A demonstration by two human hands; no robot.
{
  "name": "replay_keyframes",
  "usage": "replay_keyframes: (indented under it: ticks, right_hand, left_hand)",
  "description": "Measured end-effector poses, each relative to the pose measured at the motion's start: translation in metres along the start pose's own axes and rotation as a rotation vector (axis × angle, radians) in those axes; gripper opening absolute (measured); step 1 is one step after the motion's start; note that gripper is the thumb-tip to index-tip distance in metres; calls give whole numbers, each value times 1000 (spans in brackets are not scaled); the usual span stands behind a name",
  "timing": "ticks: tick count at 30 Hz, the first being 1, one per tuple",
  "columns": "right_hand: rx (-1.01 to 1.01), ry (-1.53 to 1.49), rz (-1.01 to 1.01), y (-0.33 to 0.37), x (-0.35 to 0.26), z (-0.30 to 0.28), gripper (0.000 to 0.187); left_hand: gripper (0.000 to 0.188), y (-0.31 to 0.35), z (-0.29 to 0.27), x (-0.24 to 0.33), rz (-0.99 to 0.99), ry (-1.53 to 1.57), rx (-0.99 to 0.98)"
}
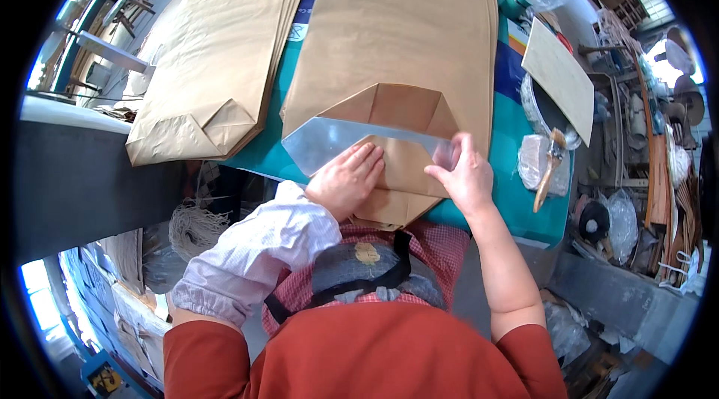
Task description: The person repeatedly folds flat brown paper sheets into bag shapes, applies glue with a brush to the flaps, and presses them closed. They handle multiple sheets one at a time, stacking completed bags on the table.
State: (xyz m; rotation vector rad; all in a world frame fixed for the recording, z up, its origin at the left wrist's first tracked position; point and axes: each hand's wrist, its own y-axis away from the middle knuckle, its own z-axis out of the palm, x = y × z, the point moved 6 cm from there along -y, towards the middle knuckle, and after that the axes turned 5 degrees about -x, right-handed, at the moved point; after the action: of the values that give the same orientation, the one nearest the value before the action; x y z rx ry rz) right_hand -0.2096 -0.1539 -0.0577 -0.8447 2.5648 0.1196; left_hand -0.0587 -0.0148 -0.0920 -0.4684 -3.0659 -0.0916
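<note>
A large brown paper bag (397, 32) lies on top of a stack in front of me, its near end unfolded into angled flaps. Across that opened end rests a shiny, flat grey plate (314, 141) with slanted ends. My left hand (348, 178) lies flat, fingers together, pressing on the folded paper flap (408, 167) and the plate's near side. At the plate's right end, my right hand (466, 174) is closed, thumb and fingers pinching around it; the exact grip is partly blurred.
Left of me is another stack of brown paper bags (210, 47) with folded ends. On the green table cover (524, 208), at the right, are a brush (553, 167) on a wrapped block (532, 163), and a round container (543, 103) partly under a pale board (558, 73).
</note>
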Motion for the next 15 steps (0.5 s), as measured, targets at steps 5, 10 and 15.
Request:
replay_keyframes:
  ticks: [5,10,15]
  right_hand:
    - [-162,-658,-43,-66,0,22,46]
    - [-321,227,-642,-22,-51,18,24]
    - [-120,381,-635,35,-59,32,36]
  left_hand:
    - [58,-2,-4,15,-50,-30,-40]
    - [59,0,4,17,-99,14,-50]
    - [58,6,-2,16,-115,264,-11]
